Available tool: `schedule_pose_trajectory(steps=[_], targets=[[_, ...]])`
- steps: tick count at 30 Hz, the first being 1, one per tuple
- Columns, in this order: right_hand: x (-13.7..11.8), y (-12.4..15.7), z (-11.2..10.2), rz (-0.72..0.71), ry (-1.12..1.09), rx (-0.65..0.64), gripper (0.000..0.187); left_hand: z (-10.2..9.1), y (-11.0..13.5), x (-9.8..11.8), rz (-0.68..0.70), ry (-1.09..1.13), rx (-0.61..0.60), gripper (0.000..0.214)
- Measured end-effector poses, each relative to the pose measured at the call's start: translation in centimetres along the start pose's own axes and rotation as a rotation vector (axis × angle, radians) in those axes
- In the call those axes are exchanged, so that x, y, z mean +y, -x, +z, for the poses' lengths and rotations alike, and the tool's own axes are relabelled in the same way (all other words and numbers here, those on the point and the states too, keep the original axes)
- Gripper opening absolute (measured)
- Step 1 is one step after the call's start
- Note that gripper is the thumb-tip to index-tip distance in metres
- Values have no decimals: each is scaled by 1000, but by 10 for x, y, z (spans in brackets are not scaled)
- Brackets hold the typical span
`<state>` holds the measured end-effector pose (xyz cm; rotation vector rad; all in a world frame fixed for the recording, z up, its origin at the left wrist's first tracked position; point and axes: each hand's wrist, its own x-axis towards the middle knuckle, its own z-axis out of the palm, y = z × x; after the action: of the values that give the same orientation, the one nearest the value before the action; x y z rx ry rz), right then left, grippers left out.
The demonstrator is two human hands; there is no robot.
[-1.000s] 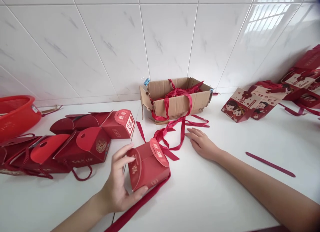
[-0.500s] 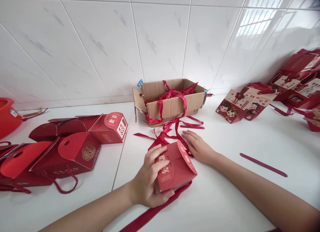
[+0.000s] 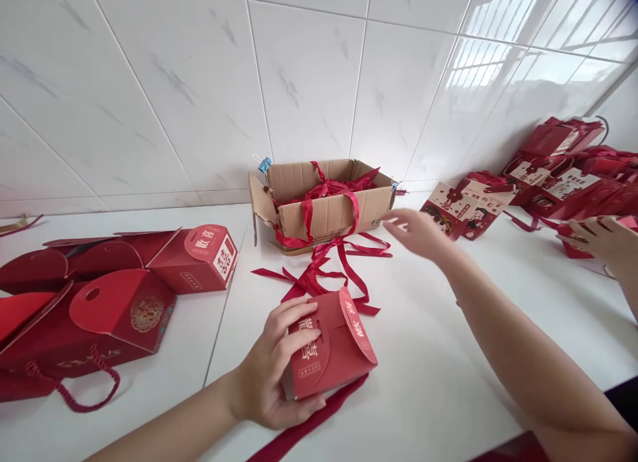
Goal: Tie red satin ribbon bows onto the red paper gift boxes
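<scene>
My left hand [image 3: 273,365] is wrapped round a small red gift box [image 3: 333,350] with rounded flaps, which stands on the white counter [image 3: 428,382] over a long dark red ribbon [image 3: 304,429]. My right hand [image 3: 417,232] hovers above the counter with fingers spread and nothing in it, just right of an open cardboard box [image 3: 326,206] full of red ribbons. More loose red ribbons [image 3: 323,276] trail from that box toward the gift box.
Several red gift boxes [image 3: 114,282] lie at the left. Patterned gift boxes [image 3: 461,206] and red ones [image 3: 573,163] are stacked at the right by the tiled wall. Another person's hand [image 3: 603,239] reaches in at the right edge.
My right hand has lifted off the ribbons by the gift box and moved up and right, toward the cardboard box. Another person's hand has come into view at the right.
</scene>
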<state>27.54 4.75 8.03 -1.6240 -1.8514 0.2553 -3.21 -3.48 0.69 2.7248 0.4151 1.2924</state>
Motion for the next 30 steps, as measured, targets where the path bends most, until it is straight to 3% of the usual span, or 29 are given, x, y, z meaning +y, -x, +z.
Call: schedule_pose_trajectory(steps=[4,6,8,12,13,15,18,21,26,30], targets=[[-34,-10,-46,-98,-125,265,31,-5,5,6,187,-113,0,51],[-44,-6,-53,-151,-134,270,35,-5,10,10,255,-178,25,35],[-48,-1,-52,-146,-39,104,33,-3,13,15,275,-218,67,21],[-50,6,-25,-191,216,-635,14,-1,10,22,270,-243,120,13],[-54,7,-15,-204,242,-741,10,-2,8,23,271,-247,120,12],[-64,11,8,-216,259,-756,13,-2,5,24,271,-251,110,10],[-82,19,38,-269,274,-810,35,-4,0,25,260,-243,108,7],[-91,26,54,-234,350,-919,33,-6,-2,25,244,-229,94,12],[-86,21,59,-133,507,-1002,18,-6,8,20,231,-191,20,32],[-72,5,48,-117,492,-1032,6,-3,15,14,207,-187,-3,39]])
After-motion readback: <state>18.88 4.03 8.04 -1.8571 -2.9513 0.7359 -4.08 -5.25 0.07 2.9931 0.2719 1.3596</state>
